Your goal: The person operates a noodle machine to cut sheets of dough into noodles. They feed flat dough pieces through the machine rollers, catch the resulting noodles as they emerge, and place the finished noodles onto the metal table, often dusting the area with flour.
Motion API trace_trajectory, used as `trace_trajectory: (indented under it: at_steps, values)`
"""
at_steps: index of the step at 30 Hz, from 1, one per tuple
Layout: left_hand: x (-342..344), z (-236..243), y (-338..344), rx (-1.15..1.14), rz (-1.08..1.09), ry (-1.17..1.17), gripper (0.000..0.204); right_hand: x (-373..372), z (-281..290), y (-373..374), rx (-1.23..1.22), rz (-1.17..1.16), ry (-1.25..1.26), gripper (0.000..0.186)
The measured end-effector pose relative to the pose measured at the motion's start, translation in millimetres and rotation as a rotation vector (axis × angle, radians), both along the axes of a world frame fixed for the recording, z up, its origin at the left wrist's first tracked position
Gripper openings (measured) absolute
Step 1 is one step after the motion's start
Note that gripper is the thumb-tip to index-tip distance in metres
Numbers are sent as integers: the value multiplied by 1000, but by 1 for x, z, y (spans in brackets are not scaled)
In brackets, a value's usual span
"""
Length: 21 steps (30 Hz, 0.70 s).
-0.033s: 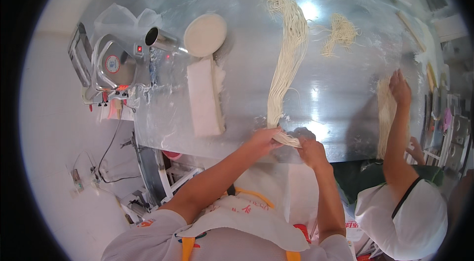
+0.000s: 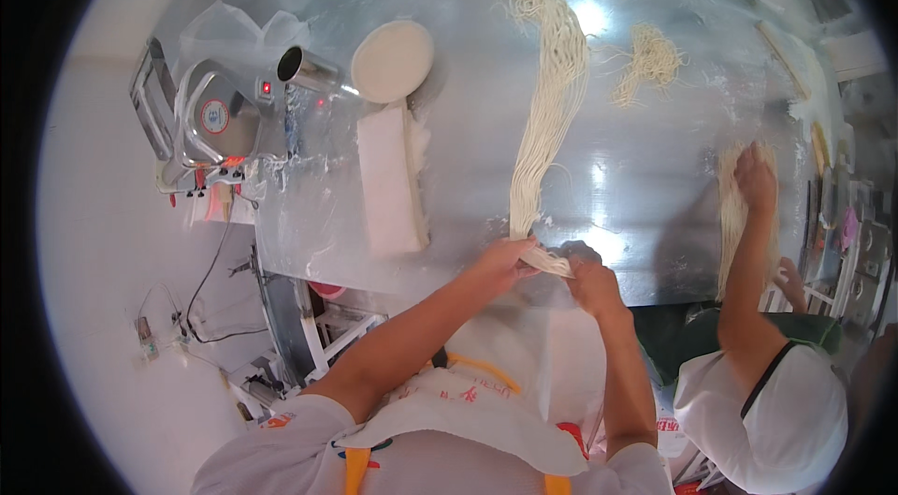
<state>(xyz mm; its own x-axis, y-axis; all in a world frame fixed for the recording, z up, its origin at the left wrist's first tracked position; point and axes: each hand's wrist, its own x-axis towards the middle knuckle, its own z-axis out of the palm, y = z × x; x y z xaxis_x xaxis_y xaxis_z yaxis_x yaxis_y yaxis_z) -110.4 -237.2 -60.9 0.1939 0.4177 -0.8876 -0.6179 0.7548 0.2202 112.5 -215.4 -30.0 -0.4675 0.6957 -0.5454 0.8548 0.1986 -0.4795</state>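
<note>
A long hank of pale noodles [image 2: 545,111] stretches from the far side of the metal table [image 2: 458,186] down to its near edge. My left hand [image 2: 512,258] is closed round the near end of these strands. Close beside it, on the right, my right hand [image 2: 589,280] grips the tip of the same bundle, so a short, slanting length spans the gap between the hands. The fingers of my right hand are partly hidden. Beyond my hands the strands rest on the table, and the farthest end is loosely tangled.
Left of the noodles lies a folded pale dough slab [image 2: 391,181], with a round pale disc [image 2: 393,62] and a metal cylinder [image 2: 309,69] beyond it. A metal machine [image 2: 217,111] stands far left. A small noodle pile [image 2: 650,65] sits right; a co-worker's hand [image 2: 756,177] touches another noodle bundle [image 2: 734,233].
The co-worker's hand has shifted slightly toward the near side over the right-hand noodle bundle. My hands keep their hold on the noodles, and the whole view has moved only a little.
</note>
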Motion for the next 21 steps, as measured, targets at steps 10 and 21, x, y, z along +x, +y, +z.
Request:
trace_trajectory:
  at_steps: [10,21]
  values:
    - [-124,30,-71,410,-714,1181,29,-69,21,-7,529,-419,269,37]
    - [-279,10,-119,330,-642,1373,37,-345,-9,-83,484,-282,374,42]
